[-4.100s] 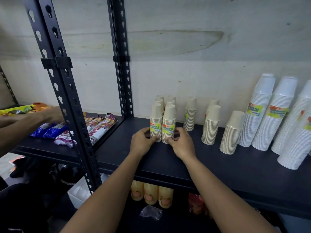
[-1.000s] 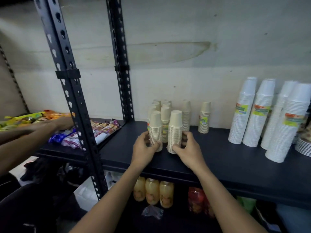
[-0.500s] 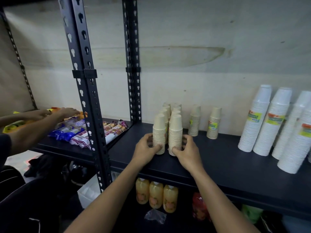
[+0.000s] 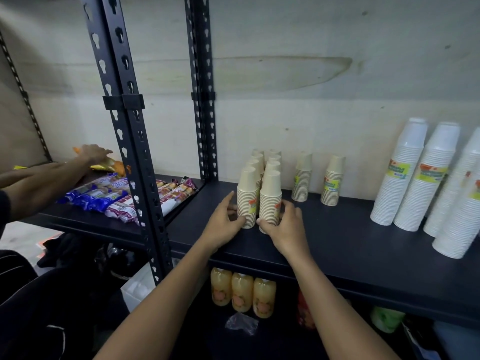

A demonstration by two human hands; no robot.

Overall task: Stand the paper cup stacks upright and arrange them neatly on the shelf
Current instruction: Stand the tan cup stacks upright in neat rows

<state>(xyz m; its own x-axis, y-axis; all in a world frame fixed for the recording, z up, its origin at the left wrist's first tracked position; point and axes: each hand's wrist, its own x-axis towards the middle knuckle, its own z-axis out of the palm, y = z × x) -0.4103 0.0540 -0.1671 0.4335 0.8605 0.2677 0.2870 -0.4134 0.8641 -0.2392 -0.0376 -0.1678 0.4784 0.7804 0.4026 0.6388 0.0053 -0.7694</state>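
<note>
Rotated front cup stacks (image 4: 246, 193) label-forward; gripping one in left hand (image 4: 223, 226), one in right hand (image 4: 287, 227); could topple rear stacks (image 4: 273, 160) if shoved.

Left hand (image 4: 222, 226): bare, nothing worn on fingers or wrist.
Right hand (image 4: 287, 227): bare likewise.
Forearms (image 4: 158, 294): both uncovered, wrist down to the picture's lower edge.

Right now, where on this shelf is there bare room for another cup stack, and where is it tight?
Widest bare patch: the shelf front, from the right hand to the white cup stacks. Another lies between the rightmost beige stack and those stacks. Tight: the beige double row, its front pair gripped by the left hand too.
</note>
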